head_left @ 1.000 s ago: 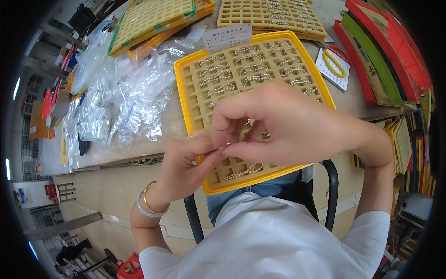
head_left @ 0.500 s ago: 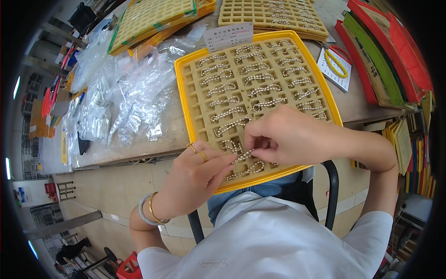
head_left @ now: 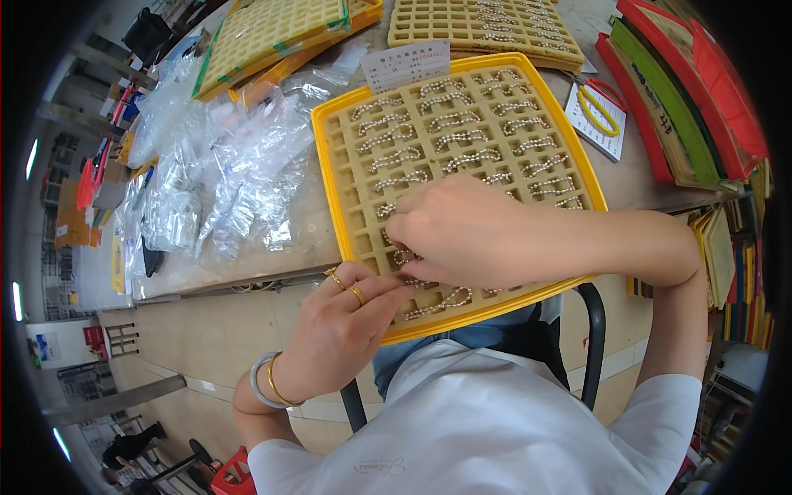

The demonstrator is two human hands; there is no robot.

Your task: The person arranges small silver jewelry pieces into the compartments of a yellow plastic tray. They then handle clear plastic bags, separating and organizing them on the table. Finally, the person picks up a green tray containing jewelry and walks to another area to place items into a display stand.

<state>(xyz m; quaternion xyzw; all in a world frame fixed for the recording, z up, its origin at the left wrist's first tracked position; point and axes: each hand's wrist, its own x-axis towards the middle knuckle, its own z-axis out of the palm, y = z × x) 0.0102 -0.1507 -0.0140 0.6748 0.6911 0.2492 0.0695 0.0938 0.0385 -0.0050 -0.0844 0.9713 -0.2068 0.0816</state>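
A yellow-rimmed tray point(head_left: 328, 191) with a beige gridded insert rests against the table edge, tilted over my lap. Rows of silver beaded chains point(head_left: 472, 159) lie across its small compartments. My right hand point(head_left: 454, 224) arches over the lower left of the insert, fingers curled down around a beaded chain point(head_left: 404, 256), whose greater part they hide. At the tray's lower left rim, my left hand point(head_left: 346, 318), with gold rings and bracelets, pinches at the near end of that chain. Just below the fingertips another beaded chain point(head_left: 441, 304) lies looped in the tray.
Clear plastic bags point(head_left: 239, 181) are heaped on the table at left. Stacked gridded trays point(head_left: 276, 37) stand behind them, and another tray of chains point(head_left: 425, 29) lies at the back. Scissors with looped handles point(head_left: 598, 111) rest on a paper pad. Red and green trays point(head_left: 660, 99) stand at right.
My right hand has moved left and up over the insert, now covering chains that showed before. My left hand has stayed near the rim, shifting slightly.
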